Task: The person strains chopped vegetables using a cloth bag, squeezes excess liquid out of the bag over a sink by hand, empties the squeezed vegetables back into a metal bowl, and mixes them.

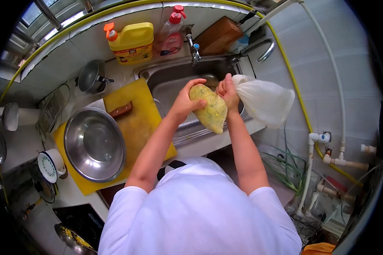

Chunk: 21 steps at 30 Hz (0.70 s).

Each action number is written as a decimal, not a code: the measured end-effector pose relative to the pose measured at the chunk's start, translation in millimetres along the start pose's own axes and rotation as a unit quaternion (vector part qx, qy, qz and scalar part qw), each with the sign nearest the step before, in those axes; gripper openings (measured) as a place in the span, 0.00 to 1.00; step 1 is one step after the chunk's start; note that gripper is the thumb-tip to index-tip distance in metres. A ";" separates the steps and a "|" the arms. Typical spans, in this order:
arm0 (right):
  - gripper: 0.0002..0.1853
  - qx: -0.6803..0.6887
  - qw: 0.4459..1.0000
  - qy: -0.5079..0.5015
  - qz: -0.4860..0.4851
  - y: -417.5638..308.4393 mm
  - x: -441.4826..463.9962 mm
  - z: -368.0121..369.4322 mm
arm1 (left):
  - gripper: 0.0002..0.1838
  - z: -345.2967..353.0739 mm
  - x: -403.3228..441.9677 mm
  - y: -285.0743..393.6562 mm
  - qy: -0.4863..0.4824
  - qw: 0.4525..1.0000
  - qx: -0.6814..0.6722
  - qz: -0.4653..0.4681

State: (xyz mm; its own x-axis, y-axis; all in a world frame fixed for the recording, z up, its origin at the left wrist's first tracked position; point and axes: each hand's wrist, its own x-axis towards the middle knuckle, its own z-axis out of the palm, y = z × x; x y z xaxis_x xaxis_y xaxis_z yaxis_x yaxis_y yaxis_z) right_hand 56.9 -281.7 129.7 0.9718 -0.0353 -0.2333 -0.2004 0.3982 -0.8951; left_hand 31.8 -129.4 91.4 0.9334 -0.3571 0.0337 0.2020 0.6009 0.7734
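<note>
A white, thin straining bag hangs above the front of the metal sink. Its lower part bulges with a yellow-green chopped filling. My left hand cups this bulge from the left, thumb across the front and fingers over the top. My right hand is closed in a fist around the twisted neck, and the bag's loose upper end flares out to the right of it. What the filling is made of I cannot tell.
Left of the sink, a steel bowl and a wooden-handled knife lie on a yellow cutting board. Behind stand a yellow jug, a pump bottle and a faucet. Green stalks lie at the right.
</note>
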 end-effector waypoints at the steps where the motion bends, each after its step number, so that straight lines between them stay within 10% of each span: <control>1: 0.27 -0.089 0.995 0.039 -0.001 1.1 -2.2 3.8 | 0.43 1.3 0.7 2.2 0.025 0.998 0.059 -0.001; 5: 0.26 -0.196 0.978 0.060 -0.020 10.7 7.9 -7.2 | 0.29 9.0 5.4 8.1 0.086 0.944 0.314 0.050; 21: 0.25 -0.404 0.907 0.102 -0.066 50.9 37.9 -27.6 | 0.13 9.9 23.5 0.1 0.185 0.885 0.408 0.130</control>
State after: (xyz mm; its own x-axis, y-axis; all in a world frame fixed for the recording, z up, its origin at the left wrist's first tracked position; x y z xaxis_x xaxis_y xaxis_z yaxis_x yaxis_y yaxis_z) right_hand 80.1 -288.0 64.8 0.9674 -0.2348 -0.0949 -0.1891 -0.4206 -0.8873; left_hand 50.7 -144.8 98.6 0.9804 0.0668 0.1855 -0.1747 -0.1416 0.9744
